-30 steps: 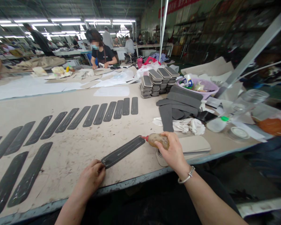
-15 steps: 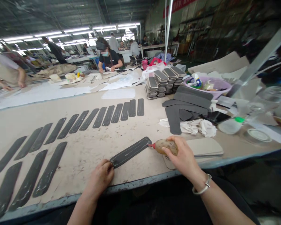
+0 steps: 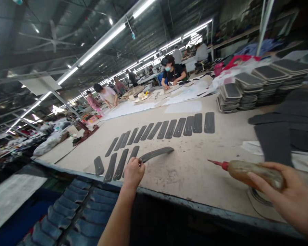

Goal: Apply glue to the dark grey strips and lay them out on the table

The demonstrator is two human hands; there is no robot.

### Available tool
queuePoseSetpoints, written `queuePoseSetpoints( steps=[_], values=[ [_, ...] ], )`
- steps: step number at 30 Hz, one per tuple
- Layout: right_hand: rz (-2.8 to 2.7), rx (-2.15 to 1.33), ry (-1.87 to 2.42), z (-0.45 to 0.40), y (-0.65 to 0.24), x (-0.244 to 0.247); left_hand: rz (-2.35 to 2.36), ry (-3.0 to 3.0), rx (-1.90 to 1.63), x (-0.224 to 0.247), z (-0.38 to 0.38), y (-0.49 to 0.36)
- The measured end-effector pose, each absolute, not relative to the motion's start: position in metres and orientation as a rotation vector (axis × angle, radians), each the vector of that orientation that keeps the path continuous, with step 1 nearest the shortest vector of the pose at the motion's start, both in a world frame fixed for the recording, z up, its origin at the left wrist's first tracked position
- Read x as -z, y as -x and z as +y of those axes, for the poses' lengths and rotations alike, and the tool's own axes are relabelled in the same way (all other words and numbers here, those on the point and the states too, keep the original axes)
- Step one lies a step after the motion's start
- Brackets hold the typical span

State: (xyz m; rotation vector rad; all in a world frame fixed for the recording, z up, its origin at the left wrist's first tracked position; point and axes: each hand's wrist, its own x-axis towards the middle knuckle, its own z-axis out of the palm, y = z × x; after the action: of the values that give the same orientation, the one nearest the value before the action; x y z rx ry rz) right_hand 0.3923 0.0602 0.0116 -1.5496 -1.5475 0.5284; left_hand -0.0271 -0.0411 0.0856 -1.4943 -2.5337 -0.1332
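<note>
My left hand (image 3: 133,174) pinches the near end of a dark grey strip (image 3: 157,152). The strip is raised and bends slightly, its far end pointing right. In my right hand (image 3: 292,198) is a squeeze bottle (image 3: 254,174) of amber-brown stuff, lying nearly level with its red nozzle (image 3: 218,163) pointing left, apart from the strip. Behind my left hand, similar rounded strips with shiny wet-looking streaks lie in a back row (image 3: 178,127) and a shorter front row (image 3: 121,164). My left hand partly hides one front strip.
Stacks of rounded pieces (image 3: 248,80) and a pile of dark grey pieces (image 3: 292,116) occupy the right side. White cloth (image 3: 254,148) lies by the pile. A co-worker (image 3: 173,73) works across the table. Folded blue pieces (image 3: 64,212) sit below the table's front edge.
My view has swung left. My left hand has lifted the strip and carried it left toward the rows. The bottle's nozzle has come away from the strip.
</note>
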Motion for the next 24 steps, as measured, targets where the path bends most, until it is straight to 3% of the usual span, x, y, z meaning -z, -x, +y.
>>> queuePoseSetpoints(
  steps=[12, 24],
  values=[
    [-1.568, -0.543, 1.514, 0.051, -0.38, -0.036, -2.783, 1.292, -0.236, -0.029, -0.07, 0.075],
    [-1.543, -0.461, 1.471, 0.053, -0.388, -0.029, -2.757, 1.352, -0.254, -0.033, -0.059, 0.084]
  ],
)
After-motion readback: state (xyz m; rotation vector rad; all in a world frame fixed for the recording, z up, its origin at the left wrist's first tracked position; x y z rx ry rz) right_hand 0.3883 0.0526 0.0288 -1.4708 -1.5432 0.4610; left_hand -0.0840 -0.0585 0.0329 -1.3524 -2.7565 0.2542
